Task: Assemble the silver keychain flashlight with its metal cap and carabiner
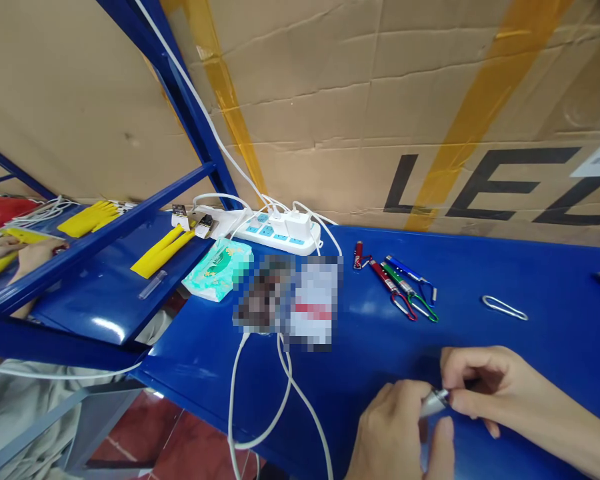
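On the blue tabletop point(480, 280) three finished keychain lights point(403, 283) lie with clips on; a loose silver clip point(505, 307) waits apart. Nearer, the left hand point(400, 433) grips a silver light point(434, 402), the right hand point(485, 383) pinching its tip: seemingly unfinished.

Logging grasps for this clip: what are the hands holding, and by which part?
Both hands share one small silver metal piece: the left hand wraps its body, and the right hand pinches its tip with its fingers. What it is cannot be told.
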The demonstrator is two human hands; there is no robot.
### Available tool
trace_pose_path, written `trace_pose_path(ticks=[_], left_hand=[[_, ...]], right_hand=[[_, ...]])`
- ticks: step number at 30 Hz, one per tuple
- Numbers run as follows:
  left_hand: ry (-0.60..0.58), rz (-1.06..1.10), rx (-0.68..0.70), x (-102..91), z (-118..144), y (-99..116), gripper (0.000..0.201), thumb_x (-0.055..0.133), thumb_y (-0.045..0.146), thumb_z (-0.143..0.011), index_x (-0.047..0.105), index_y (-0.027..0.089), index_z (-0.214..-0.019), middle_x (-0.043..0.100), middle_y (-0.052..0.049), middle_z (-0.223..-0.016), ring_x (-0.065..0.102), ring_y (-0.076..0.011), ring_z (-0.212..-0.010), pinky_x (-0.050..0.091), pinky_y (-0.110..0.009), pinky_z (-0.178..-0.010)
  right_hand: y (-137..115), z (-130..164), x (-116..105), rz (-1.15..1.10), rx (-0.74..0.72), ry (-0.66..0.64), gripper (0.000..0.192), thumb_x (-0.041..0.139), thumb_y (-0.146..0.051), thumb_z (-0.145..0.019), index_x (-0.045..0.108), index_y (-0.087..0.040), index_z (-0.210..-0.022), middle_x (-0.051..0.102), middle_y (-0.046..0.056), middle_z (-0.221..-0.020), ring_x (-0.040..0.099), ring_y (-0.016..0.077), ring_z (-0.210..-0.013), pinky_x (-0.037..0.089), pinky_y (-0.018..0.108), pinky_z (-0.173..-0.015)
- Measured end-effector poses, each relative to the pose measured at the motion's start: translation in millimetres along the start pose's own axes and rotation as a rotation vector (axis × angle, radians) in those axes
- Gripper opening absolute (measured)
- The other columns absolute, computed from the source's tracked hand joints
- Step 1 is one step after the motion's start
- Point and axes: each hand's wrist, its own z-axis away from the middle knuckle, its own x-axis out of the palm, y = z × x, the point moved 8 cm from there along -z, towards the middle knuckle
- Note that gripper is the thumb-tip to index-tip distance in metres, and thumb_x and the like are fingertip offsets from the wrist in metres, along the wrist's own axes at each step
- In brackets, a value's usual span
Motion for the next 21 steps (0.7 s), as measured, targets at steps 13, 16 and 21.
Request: trace_pose_path(ticks=[13,16,21], left_hand=[[0.089,-0.161,0.235,5.0,-1.9,3.0,0.019,0.035,0.017,-0.085,0.053,0.017,-0.092,0.06,-0.004,-0.08,0.055,-0.0196,-0.071,0.037,-0.03,-0.06],[0.044,-0.217,0.258,7.6,-1.4,7.5,0.019,0.033,0.018,-0.086,0.051,0.016,-0.092,0.06,-0.005,-0.08,0.056,-0.0197,-0.07,0.038,-0.029,-0.059],[0.087,-0.331,0.159,10.2,-1.0,11.5,0.021,0.032,0.014,-0.082,0.051,0.018,-0.089,0.06,-0.005,-0.078,0.057,-0.0236,-0.067,0.04,-0.034,-0.06]], right_hand=[[-6.3,8.5,0.9,0.029,0.016,0.036,0.037,0.074,-0.042,-0.055,0.051,-0.012,-0.055,0.042,-0.001,-0.049,0.039,0.0057,-0.044,0.033,0.012,-0.034],[-7.9,10.3,1.9,0.015,0.013,0.022,0.036,0.075,-0.039,-0.055,0.051,-0.012,-0.057,0.043,-0.001,-0.049,0.038,0.0058,-0.045,0.033,0.012,-0.036],[-9.5,17.0,-1.5,0.04,0.051,0.041,0.033,0.076,-0.037,-0.053,0.054,-0.012,-0.055,0.043,-0.001,-0.05,0.037,0.0058,-0.047,0.032,0.012,-0.037]])
